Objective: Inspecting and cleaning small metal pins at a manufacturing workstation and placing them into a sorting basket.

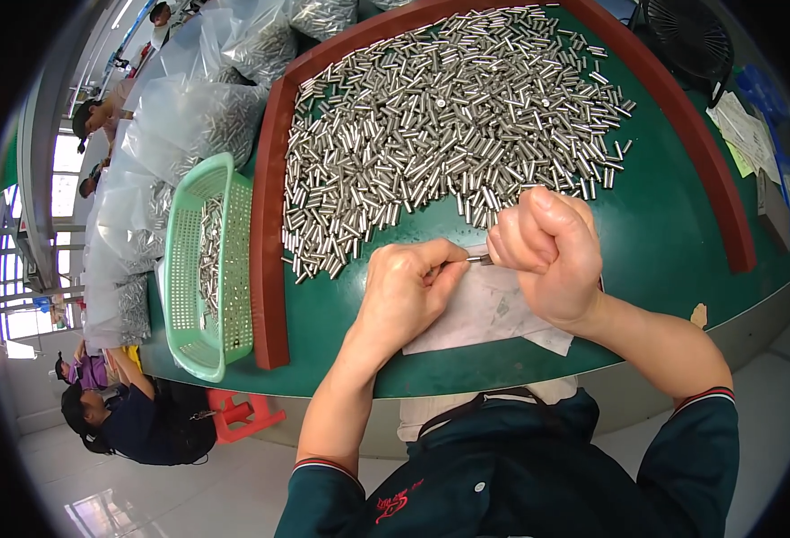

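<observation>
My left hand (410, 289) is closed in a pinch on a small metal pin (478, 259), whose end sticks out between thumb and forefinger toward the right hand. My right hand (552, 251) is curled into a fist just beside it, thumb on top; what its fingers hold, if anything, is hidden. Under both hands lies a pale, stained cloth or paper sheet (467, 314) on the green tabletop (655, 233). Beyond the hands spreads a large heap of loose silver metal pins (449, 117).
A dark red raised border (272, 242) frames the heap. Left of it stands a light green perforated basket (184, 296) with pins inside. Clear plastic bags of pins (198, 117) line the far left. A black fan (686, 40) and papers (743, 130) are at the right. Other people sit at left.
</observation>
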{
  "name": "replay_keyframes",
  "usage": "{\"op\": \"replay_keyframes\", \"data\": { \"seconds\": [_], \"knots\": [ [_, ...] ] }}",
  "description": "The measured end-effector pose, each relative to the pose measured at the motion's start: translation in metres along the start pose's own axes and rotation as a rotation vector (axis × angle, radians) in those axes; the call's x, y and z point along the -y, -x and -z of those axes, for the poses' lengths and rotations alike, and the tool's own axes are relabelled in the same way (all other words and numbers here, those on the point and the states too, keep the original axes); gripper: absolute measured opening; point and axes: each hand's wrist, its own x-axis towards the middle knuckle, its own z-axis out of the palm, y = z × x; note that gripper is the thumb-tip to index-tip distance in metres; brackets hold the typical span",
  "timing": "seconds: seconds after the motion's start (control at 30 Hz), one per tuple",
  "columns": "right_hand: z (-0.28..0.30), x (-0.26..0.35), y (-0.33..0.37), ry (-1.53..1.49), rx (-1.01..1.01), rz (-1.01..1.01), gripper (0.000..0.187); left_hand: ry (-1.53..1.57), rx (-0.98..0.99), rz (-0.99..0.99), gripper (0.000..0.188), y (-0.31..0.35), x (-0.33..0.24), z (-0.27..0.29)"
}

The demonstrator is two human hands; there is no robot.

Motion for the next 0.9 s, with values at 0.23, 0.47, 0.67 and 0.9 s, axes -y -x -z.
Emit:
{"op": "replay_keyframes", "data": {
  "seconds": [0.23, 0.47, 0.67, 0.9],
  "knots": [
    [0.001, -0.002, 0.001, 0.048, 0.017, -0.001, 0.041, 0.014, -0.006, -0.016, 0.006, -0.001, 0.001, -0.003],
    [-0.004, -0.001, 0.000, 0.113, 0.014, -0.008, 0.042, 0.006, -0.011, -0.023, 0.005, 0.000, 0.002, -0.001],
    [0.002, 0.000, 0.003, -0.022, 0.035, -0.034, 0.039, 1.063, 0.054, 0.382, 0.004, -0.003, 0.008, 0.019],
    [0.001, 0.000, 0.002, -0.033, 0.039, -0.045, 0.040, 1.577, 0.001, 0.497, 0.012, -0.006, 0.023, 0.019]
  ]
}}
